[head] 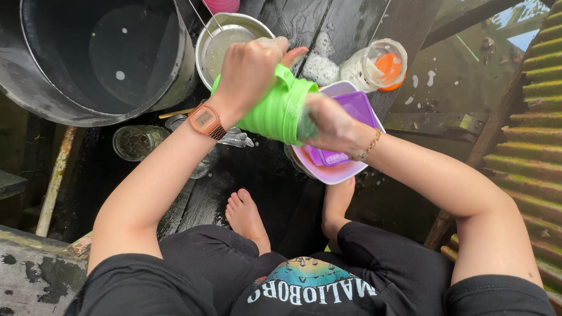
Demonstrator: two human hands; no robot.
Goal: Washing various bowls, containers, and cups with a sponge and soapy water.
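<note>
Gripping a bright green plastic cup [281, 108] at frame centre: left hand [252, 70] is clamped around its closed end, cup tipped on its side with the mouth facing right. Right hand [331, 123], soapy, is pushed up to the cup's mouth, fingers closed on a dark green scrub pad [305, 126] at the rim. Wrist of the left arm carries a pink digital watch [206, 120]; right wrist has a gold chain bracelet [370, 144].

Directly under the cup and right hand: a purple square container [351, 114] sitting inside a pink-and-white bowl [333, 172].

Upper left: big black tub [35, 88] holding water. Just right of it, upper centre, a round metal pot [225, 35], soapy inside. Upper right of centre: clear plastic jar [366, 67] lying on its side with an orange lid.

Left of centre, below the left forearm: clear glass [137, 142] on wet dark planks [345, 23], more glassware beside it, partly hidden by the arm.

Bottom centre: two bare feet [246, 213] on the planks. Right edge: mossy corrugated sheet [538, 117].
</note>
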